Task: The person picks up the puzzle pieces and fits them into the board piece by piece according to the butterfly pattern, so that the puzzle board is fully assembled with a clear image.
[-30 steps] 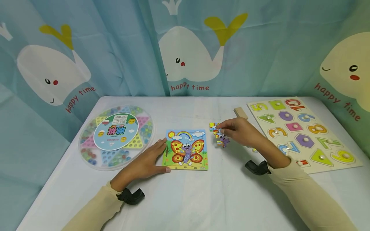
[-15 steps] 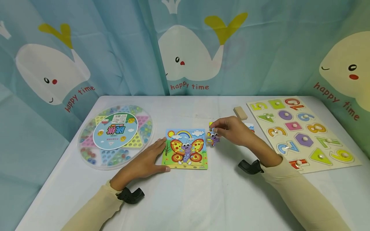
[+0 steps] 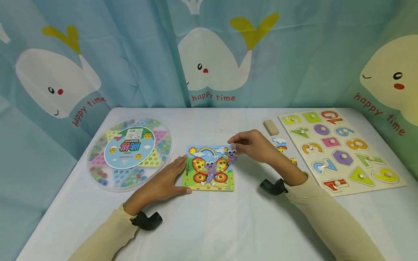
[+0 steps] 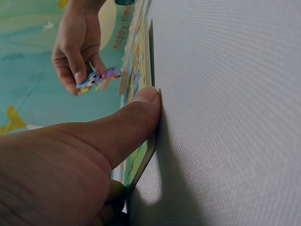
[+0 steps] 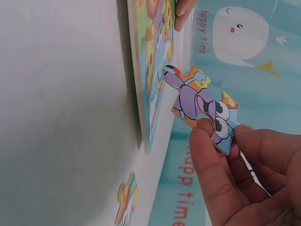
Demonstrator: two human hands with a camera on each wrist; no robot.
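My right hand [image 3: 256, 146] pinches a jigsaw puzzle piece [image 5: 193, 101] between thumb and fingers. Purple, it carries a cartoon face with big white eyes. In the head view the piece overlaps the upper right of a square butterfly puzzle board [image 3: 209, 172]; the right wrist view has it raised off the surface. My left hand [image 3: 164, 183] rests at the board's left side with fingers extended. Its thumb [image 4: 141, 106] touches the board's near edge in the left wrist view. Most of its other fingers are hidden there.
More puzzle pieces [image 3: 280, 144] lie right of the board, partly behind my right forearm. Beyond them are a wooden block [image 3: 271, 127] and a peg board of numbers and shapes [image 3: 343, 157]. A round Chinese checkers set [image 3: 130, 154] with marbles lies at left. A whale-print curtain [image 3: 137, 47] hangs behind.
My right hand has carried the puzzle piece leftward, from beside the board to over its upper right corner. Loose pieces behind the hand have come into view. My left hand stays put.
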